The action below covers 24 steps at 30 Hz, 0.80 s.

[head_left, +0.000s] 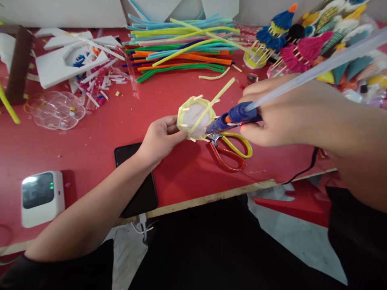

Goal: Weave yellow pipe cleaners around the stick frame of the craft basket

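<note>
My left hand (161,139) pinches the left edge of a small round piece (193,114) with a pale middle, a yellow wrapped rim and short cream sticks jutting out around it. A yellow pipe cleaner (222,90) lies across its face and sticks out at the upper right. In my right hand (272,112) is a blue hot glue gun (232,117) with a long translucent glue stick (314,66) in its back. Its nozzle end meets the piece's lower right rim. Scissors (231,151) with one red and one yellow handle lie just below, their blades partly hidden.
Pipe cleaners (181,44) in several colours are heaped at the back. Finished-looking craft figures (305,50) crowd the back right. White foam pieces (71,64) and a clear divided tray (59,110) lie left. A phone (140,193) and a white device (42,199) are near the front edge.
</note>
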{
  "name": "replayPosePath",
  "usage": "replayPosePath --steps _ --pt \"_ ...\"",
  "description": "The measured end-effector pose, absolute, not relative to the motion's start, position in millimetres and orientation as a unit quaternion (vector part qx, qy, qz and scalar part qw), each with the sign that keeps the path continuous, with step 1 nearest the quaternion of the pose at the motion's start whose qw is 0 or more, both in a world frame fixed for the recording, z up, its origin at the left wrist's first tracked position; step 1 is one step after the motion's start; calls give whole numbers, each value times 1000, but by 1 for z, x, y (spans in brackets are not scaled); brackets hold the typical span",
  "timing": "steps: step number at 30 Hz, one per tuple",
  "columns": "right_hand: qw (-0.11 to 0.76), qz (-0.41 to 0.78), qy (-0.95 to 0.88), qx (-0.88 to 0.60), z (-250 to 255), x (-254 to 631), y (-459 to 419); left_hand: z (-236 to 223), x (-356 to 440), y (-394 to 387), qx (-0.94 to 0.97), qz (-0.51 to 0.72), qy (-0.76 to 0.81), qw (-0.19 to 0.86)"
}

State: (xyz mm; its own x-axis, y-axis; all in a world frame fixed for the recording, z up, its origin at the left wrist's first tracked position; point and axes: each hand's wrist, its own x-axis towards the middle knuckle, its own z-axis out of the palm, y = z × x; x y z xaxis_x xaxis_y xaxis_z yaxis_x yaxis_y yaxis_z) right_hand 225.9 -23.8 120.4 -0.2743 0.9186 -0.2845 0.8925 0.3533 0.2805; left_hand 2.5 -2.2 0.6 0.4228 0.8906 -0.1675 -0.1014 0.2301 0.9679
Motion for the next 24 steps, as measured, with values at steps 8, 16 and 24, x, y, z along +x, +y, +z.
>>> replayPosePath --steps 8,16,24 --pt "208 31 786 582 124 229 -24 0 2 -2 497 367 387 684" --pt "249 48 764 593 124 229 -20 0 3 -2 497 368 391 681" --pt "283 77 747 597 127 227 -19 -1 4 -3 494 375 385 683"
